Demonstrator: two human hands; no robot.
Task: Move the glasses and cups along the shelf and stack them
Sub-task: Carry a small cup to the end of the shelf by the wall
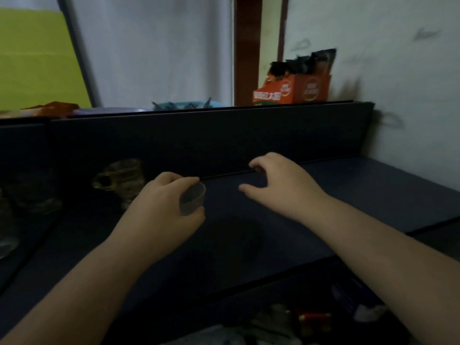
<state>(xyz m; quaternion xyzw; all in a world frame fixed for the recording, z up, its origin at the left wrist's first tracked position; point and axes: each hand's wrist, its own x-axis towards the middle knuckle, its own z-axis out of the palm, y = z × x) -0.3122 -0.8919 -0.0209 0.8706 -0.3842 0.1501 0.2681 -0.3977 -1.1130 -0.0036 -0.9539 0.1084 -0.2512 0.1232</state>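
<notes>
My left hand (161,205) grips a small clear plastic cup (193,199) above the dark blue shelf (323,195), fingers over its rim and thumb under its base. To the right of the cup, my right hand (278,180) hovers over the shelf with its fingers loosely curled and holds nothing. A ribbed glass mug (122,179) stands behind my left hand, close to the back panel. More clear glasses (37,195) stand blurred at the far left of the shelf.
A dark back panel (211,135) rises behind the shelf. On top of it are an orange box of packets (296,89), a blue dish (184,105) and a purple plate (109,111). A white wall closes the right side. Clutter lies below the shelf's front edge (311,317).
</notes>
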